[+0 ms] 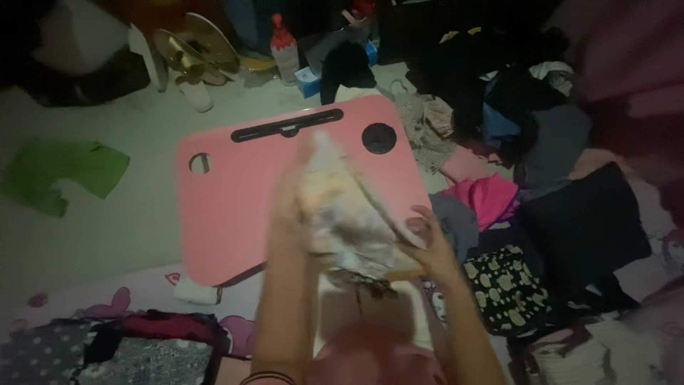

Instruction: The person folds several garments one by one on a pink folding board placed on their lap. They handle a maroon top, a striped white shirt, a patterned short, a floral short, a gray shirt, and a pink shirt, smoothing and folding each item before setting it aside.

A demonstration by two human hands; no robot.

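— Cloth (342,214), pale and patterned, held up over the pink lap table (228,207), blurred. Gripped at both sides, not yet laid flat.

— Left hand (288,196)?

— Raised along the cloth's left edge. Fingers too smeared to read; cannot tell whether spread or pinched.

— Right hand (427,239)?

— Closed on the lower right edge of the cloth, fingers curled and pinching the fabric.

— How far along, judged from that?

— Early, probably. One piece in hand, bunched rather than folded. Nothing resting on the table. Heap of clothes (541,164) piled to the right, unsorted: dark pieces, a bright pink one, a black one with pale spots. Green shirt (68,175) lying alone on the floor at left. More garments (121,349) near the bottom left, looking flatter, though too dim to call folded.

— Left over, then?

— Most of the heap, seemingly, plus the piece in hand.
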